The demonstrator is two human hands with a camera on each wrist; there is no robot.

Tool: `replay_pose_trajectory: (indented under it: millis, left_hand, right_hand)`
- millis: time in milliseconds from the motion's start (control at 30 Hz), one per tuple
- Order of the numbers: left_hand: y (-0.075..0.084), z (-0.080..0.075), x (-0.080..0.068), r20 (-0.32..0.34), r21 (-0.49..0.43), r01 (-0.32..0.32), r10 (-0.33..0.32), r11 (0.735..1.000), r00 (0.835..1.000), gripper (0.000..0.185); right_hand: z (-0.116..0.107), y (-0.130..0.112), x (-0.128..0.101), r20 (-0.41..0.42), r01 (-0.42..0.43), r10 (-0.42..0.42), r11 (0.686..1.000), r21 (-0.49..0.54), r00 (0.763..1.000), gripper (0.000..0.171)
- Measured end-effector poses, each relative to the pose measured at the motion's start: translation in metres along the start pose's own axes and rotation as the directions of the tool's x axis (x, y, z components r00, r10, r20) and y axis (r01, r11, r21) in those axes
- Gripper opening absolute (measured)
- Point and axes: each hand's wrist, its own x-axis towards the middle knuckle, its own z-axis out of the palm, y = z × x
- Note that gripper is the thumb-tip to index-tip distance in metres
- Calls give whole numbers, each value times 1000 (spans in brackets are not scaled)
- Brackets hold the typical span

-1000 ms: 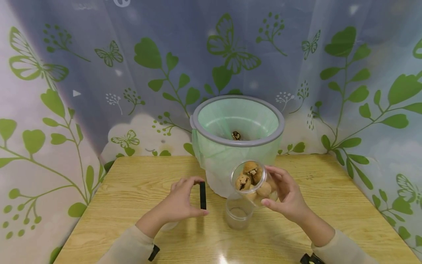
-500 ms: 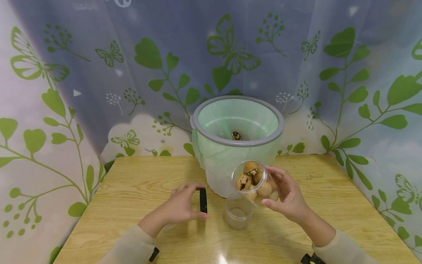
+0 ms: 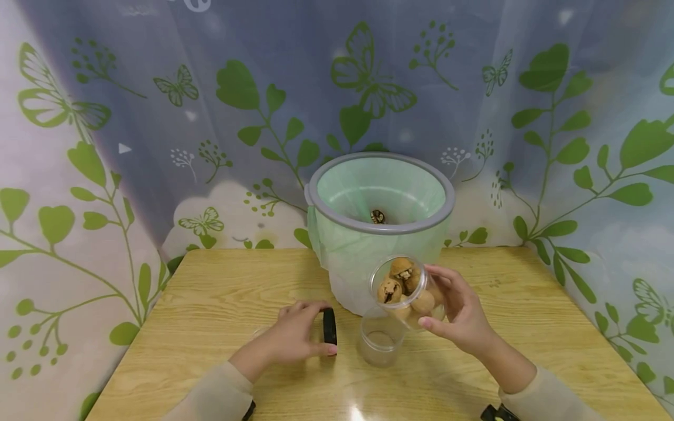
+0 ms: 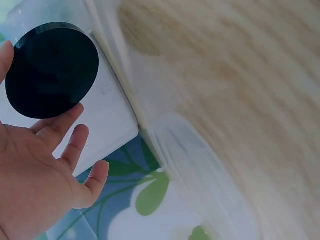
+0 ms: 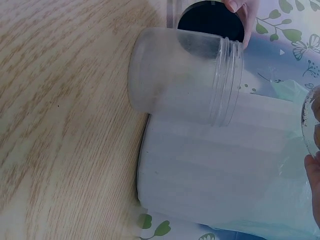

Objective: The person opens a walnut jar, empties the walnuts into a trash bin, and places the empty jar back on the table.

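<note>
My left hand (image 3: pixel 289 336) pinches a round black lid (image 3: pixel 329 332) by its edges, thumb against fingers, so the lid stands on edge above the table. In the left wrist view the lid's flat black face (image 4: pixel 52 72) shows. My right hand (image 3: pixel 462 320) grips a clear jar (image 3: pixel 416 320) of walnuts (image 3: pixel 402 270), tilted with its mouth toward the left; some shells are cracked. Between the hands a second clear jar (image 3: pixel 380 346) stands upright on the table with no lid. Only the edge of the walnut jar and some fingers (image 5: pixel 314 185) appear in the right wrist view.
Behind the jars stands a bin (image 3: pixel 380 227) with a grey rim and a pale green liner; a dark walnut piece (image 3: pixel 377 216) lies inside. A clear rim (image 3: pixel 257 331) shows partly behind my left hand on the wooden table (image 3: pixel 231 275). A patterned curtain (image 3: pixel 295 70) surrounds the table.
My left hand has moved down and slightly right with the black lid, which now turns a little more of its face toward the head camera. The right hand and walnut jar stay put.
</note>
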Motion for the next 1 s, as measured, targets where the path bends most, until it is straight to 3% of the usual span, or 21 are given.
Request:
replay_pose_trajectory:
  millis: [467,700,1000]
  left_hand:
    - [3,9,3,73,7,-14,13,1000,997,87]
    - [3,10,4,77,11,-25,25,1000,997,89]
    - [-10,8,4,53,-12,-48,48,999,997,94]
  right_hand:
    - [1,0,-1,-13,-23,23,1000,-16,1000,78]
    - [0,-1,-2,-14,-25,24,1000,-12,1000,78]
    - [-1,-1,-3,-12,-49,49,999,-25,999,78]
